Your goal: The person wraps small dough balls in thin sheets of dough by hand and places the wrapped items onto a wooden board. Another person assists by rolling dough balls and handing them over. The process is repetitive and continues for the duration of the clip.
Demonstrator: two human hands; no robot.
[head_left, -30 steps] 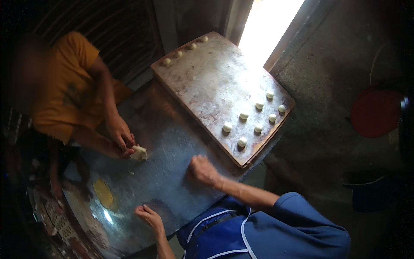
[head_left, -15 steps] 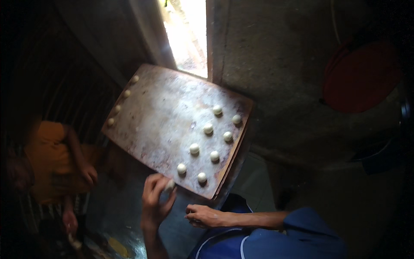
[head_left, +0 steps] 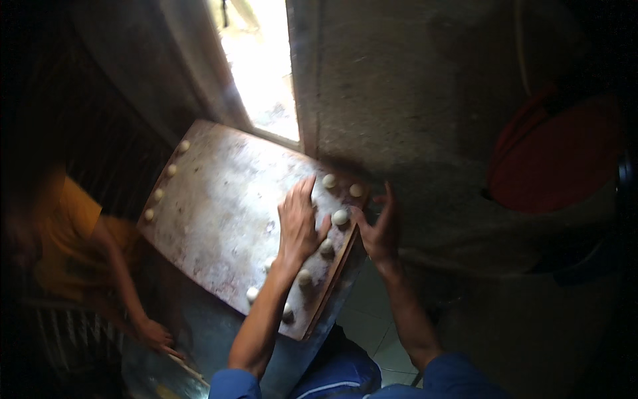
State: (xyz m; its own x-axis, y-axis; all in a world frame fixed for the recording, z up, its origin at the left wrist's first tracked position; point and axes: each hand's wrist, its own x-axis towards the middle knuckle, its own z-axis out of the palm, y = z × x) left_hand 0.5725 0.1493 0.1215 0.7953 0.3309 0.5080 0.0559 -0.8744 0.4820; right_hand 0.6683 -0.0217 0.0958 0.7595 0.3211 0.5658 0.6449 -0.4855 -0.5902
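Observation:
My left hand [head_left: 299, 219] reaches over the right part of a flour-dusted wooden board [head_left: 219, 199], open, fingers stretched and thumb apart. It hides part of the board and at least one ball. At the board's right edge my right hand [head_left: 379, 233] is open too, thumb and fingers spread. A pale, round, dough-like ball [head_left: 340, 217] sits between my hands, close to the right thumb. Beyond it are two more balls, one nearer the middle [head_left: 329, 180] and one by the right edge [head_left: 355, 191]. Several others lie toward the near corner, partly beside my left forearm.
Several balls line the board's left edge, one of them a pale ball [head_left: 172, 170]. A person in an orange shirt [head_left: 63, 249] is at the left, a hand [head_left: 154, 334] low beside the table. A bright opening [head_left: 262, 73] lies beyond the board; a red round object [head_left: 555, 156] is at right.
Both hands have moved forward from the near edge to the board's right side. The ball in my left hand has been let go. Two balls now sit farther along the right rows. The view has shifted.

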